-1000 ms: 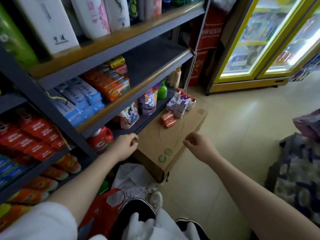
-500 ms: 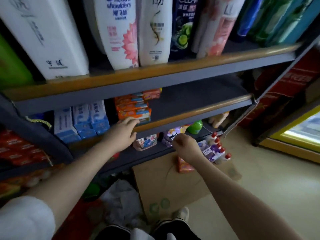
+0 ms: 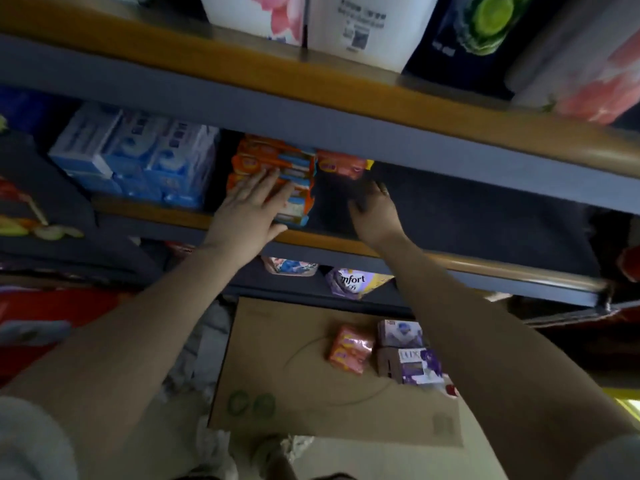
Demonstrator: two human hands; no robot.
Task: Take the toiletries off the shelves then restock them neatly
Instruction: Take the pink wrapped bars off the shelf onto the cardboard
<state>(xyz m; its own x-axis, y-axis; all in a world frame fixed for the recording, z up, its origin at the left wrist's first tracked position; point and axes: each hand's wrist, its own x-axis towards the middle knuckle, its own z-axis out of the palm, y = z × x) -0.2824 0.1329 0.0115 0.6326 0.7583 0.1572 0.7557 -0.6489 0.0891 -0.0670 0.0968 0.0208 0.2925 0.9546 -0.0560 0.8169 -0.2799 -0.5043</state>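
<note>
Removal step, judged from the layout: some soaps already lie on the flat brown cardboard sheet (image 3: 311,386) on the floor, while the middle grey metal shelf with a wooden front lip (image 3: 485,216) holds more. We see the left hand (image 3: 247,209) laid with straight, slightly spread fingers against the front of the stack of orange-and-blue wrapped soap bars (image 3: 277,168), touching it. The right hand (image 3: 375,216) reaches into the shelf just right of that stack, its fingers curled near a single orange soap packet (image 3: 341,164) at the back; whether they have closed on anything we cannot tell.

The next move, we judge, calls for closing both hands round the stack and drawing it out over the lip without spilling the bars.

Counts: one orange stack, bars too blurred to number; three pale blue cardboard boxes (image 3: 138,157) to its left; on the cardboard, one pink foil-wrapped soap pack (image 3: 349,348) and two purple-and-white soap boxes (image 3: 412,358); one purple softener pouch (image 3: 353,282) on the shelf below.
</note>
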